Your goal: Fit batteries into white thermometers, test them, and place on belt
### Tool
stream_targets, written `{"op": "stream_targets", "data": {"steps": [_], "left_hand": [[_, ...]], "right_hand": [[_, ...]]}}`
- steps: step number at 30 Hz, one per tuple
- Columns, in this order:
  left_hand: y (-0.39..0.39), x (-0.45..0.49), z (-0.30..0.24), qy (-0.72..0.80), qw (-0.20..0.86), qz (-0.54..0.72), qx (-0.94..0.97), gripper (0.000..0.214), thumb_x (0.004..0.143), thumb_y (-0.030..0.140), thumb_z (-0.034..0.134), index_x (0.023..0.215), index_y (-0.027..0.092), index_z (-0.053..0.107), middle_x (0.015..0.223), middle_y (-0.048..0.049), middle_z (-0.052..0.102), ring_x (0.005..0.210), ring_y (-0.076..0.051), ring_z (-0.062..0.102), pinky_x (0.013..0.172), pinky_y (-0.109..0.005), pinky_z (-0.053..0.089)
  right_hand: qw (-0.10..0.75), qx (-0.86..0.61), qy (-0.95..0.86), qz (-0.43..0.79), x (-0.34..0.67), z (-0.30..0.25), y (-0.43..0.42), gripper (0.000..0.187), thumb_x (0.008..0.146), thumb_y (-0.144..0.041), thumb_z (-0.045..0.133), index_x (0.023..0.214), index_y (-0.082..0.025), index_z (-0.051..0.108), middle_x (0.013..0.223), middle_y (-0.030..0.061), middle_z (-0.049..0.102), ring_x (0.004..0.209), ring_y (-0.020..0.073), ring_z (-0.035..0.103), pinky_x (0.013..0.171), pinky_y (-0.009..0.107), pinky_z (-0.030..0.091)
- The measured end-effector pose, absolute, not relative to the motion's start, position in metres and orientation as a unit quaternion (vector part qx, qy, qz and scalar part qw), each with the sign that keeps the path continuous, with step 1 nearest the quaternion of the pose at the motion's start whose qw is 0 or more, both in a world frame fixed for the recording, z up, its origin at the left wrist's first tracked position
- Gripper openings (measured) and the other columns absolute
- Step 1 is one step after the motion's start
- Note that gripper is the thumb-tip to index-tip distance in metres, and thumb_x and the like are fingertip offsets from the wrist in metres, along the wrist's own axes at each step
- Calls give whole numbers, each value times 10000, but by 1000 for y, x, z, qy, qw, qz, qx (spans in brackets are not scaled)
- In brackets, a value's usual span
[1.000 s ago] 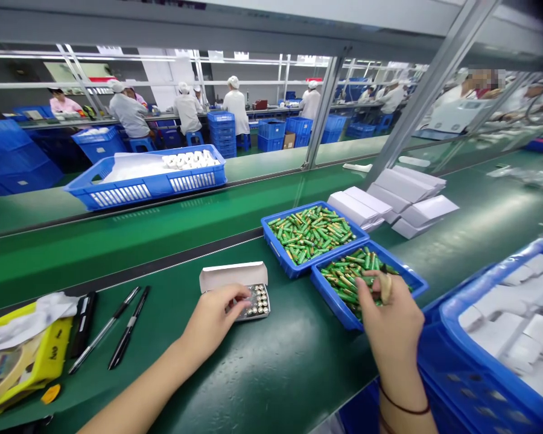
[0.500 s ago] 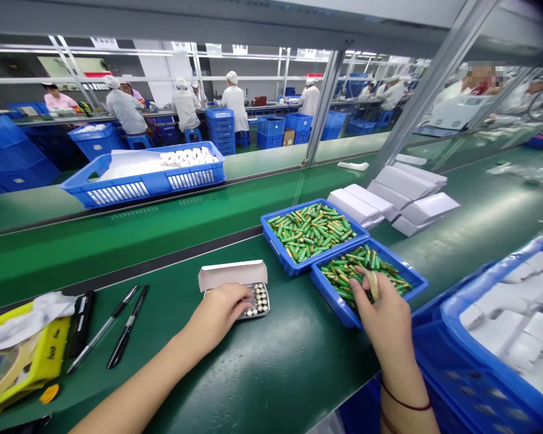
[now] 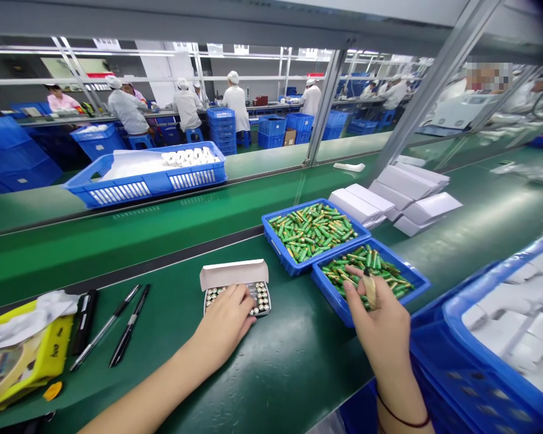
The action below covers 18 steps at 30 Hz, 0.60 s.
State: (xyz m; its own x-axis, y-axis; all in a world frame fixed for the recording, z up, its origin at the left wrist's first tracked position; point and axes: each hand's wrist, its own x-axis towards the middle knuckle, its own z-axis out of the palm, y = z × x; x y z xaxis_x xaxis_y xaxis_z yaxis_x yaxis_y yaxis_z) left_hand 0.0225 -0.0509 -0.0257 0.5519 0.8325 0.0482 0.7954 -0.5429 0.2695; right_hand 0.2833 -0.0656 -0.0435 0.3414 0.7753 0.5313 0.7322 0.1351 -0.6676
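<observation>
A small white box (image 3: 234, 274) stands with its lid raised, holding rows of upright batteries (image 3: 262, 298) with their round metal ends up. My left hand (image 3: 226, 319) lies over the front of this box, fingers stretched across the batteries and hiding some of them. To the right, my right hand (image 3: 382, 319) is over the nearer blue tray (image 3: 332, 301), among loose green batteries (image 3: 380, 262). Its thumb and forefinger are apart, and a pale covering wraps one finger. No battery shows plainly in either hand. The farther blue tray (image 3: 294, 265) is also full of green batteries.
White boxes (image 3: 407, 184) are stacked behind the trays. A blue crate (image 3: 461, 325) of white boxes stands at right. Pens (image 3: 129, 328) and a yellow container (image 3: 49, 346) lie left. Across the green belt (image 3: 163, 235) sits a blue basket (image 3: 154, 187); people work beyond.
My left hand has shifted slightly right and toward me, uncovering batteries at the box's left side. My right hand stays over the nearer tray, its fingers slightly shifted left.
</observation>
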Motion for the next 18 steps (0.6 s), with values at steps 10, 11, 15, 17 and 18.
{"op": "stream_targets", "data": {"steps": [10,11,15,17,18], "left_hand": [[-47,13,-14,543,432,306,652,218,794,297,618,945,163,700,801,-48,658,673,-162,586,632,-280,486],[-48,14,-11,537,475,339,609,277,774,317,639,990,151,691,786,-47,663,668,-159,595,628,-275,499],[-53,22,-3,474,601,413,493,354,692,337,740,962,114,694,735,-48,697,608,-128,622,606,-239,527],[-56,25,-1,450,630,424,470,303,663,317,779,867,108,700,690,-48,704,586,-119,628,580,-211,523],[-56,26,-1,439,642,428,461,290,653,306,793,845,109,700,681,-47,706,583,-116,631,567,-200,520]], "right_hand": [[473,-601,-622,165,238,-34,-90,295,914,-362,487,676,-217,389,648,-22,487,570,125,476,556,237,360],[459,-586,-628,227,232,-32,-94,327,935,-374,448,661,-218,358,586,-49,388,515,107,399,505,228,311],[376,-475,-662,441,207,-26,-105,373,975,-413,349,663,-209,330,569,-67,260,494,85,288,468,231,215],[353,-455,-665,475,198,-26,-106,380,971,-431,354,669,-200,359,569,-66,259,507,85,279,477,234,206],[349,-455,-663,480,195,-27,-106,385,969,-439,357,669,-197,372,567,-66,260,512,86,276,480,237,203]]}}
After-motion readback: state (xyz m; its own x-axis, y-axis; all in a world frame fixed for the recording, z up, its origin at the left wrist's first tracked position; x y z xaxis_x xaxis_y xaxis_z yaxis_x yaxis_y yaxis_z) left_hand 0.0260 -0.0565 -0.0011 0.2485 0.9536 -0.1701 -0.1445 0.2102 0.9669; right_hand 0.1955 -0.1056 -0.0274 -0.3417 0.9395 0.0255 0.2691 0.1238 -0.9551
